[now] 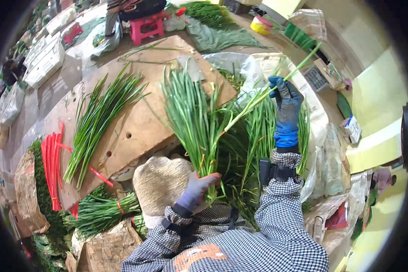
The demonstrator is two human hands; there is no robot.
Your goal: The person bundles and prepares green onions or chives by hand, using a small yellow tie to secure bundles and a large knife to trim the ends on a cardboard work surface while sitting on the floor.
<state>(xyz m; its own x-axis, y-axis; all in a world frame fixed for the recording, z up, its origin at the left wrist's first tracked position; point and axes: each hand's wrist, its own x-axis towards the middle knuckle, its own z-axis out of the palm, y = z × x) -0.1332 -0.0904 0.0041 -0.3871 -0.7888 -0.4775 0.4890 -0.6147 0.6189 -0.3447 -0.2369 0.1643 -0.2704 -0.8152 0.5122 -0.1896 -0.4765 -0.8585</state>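
My left hand (pixel 198 190), in a grey-purple glove, is closed around the lower ends of an upright bunch of garlic chives (pixel 186 113). The leaves fan out upward, over the edge of a wooden board (pixel 136 109). Farther right and raised, my right hand (pixel 285 93) in a blue glove pinches a few long chive stalks (pixel 254 102). Their pale ends slant down to the left, close to the bunch, while the green tips point up to the right. A loose pile of chives (pixel 258 145) lies below and behind my right forearm.
Another bundle of chives (pixel 102 122) rests on the board, beside red ties (pixel 52 170). A red-tied bundle (pixel 106 211) lies at the lower left, near a beige cloth pad (pixel 161 183). Beyond the board are a pink stool (pixel 148 28) with a person and a yellow-and-pink tub (pixel 261 26).
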